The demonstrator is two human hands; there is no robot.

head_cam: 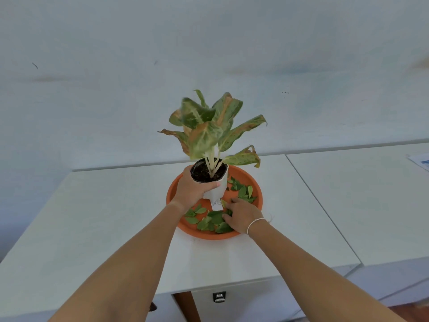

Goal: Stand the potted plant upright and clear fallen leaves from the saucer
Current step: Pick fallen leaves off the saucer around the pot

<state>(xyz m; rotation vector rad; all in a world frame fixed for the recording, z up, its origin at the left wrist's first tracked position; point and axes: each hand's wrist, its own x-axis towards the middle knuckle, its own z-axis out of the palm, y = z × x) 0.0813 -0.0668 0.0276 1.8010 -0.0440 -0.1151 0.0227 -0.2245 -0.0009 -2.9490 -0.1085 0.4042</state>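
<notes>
A potted plant [209,133] with large green and orange leaves stands nearly upright in a white pot [219,190] on the orange saucer [250,180]. My left hand [193,188] grips the pot's rim and side, thumb over the near edge. Several small green fallen leaves [213,220] lie scattered across the saucer, some near the front and some at the right [245,191]. My right hand [241,217] rests on the leaves at the saucer's front right, fingers spread and touching them. A white label [217,204] hangs from the pot's base.
The saucer sits on a white table [104,217] against a pale wall. A second white tabletop [359,194] adjoins on the right, with a paper [421,161] at its far right edge. A drawer lock [219,296] shows below the table's front.
</notes>
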